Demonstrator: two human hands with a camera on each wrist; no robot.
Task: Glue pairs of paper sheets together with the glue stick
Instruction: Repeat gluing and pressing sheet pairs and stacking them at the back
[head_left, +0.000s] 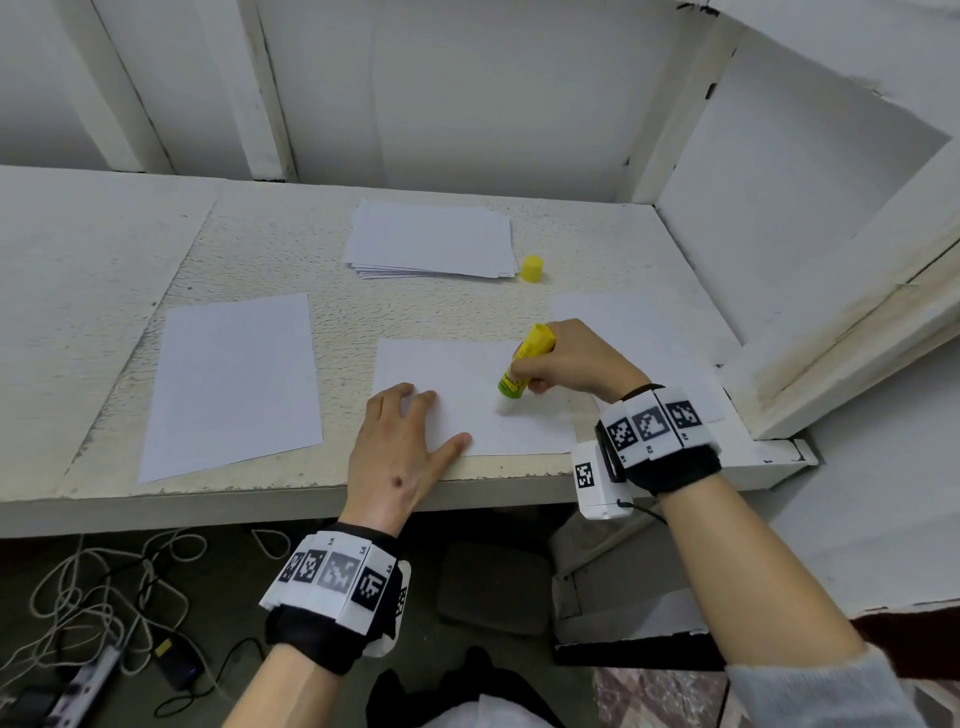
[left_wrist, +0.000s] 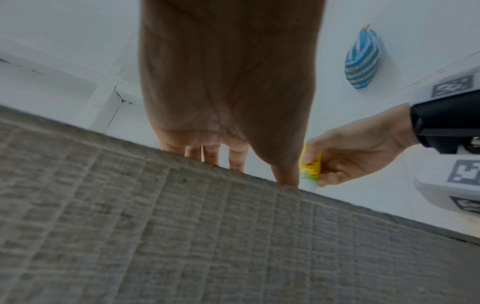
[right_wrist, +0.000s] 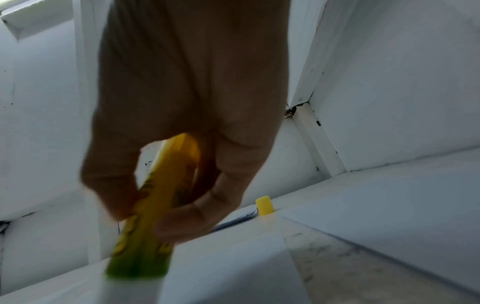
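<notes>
A white paper sheet (head_left: 467, 384) lies near the table's front edge. My left hand (head_left: 400, 441) rests flat on its near left part, fingers spread straight. My right hand (head_left: 566, 358) grips a yellow-green glue stick (head_left: 524, 364), tilted, its white tip touching the sheet near the middle. In the right wrist view the glue stick (right_wrist: 155, 216) runs down from my curled fingers (right_wrist: 182, 216) to the paper. In the left wrist view my right hand (left_wrist: 350, 152) holds the glue stick (left_wrist: 310, 170) beside my left thumb.
A stack of white sheets (head_left: 431, 241) sits at the back, the yellow cap (head_left: 532, 268) upright beside it. One sheet (head_left: 234, 384) lies at the left, another (head_left: 634, 332) under my right hand's far side. White wall panels enclose the table (head_left: 104, 260). Cables lie on the floor.
</notes>
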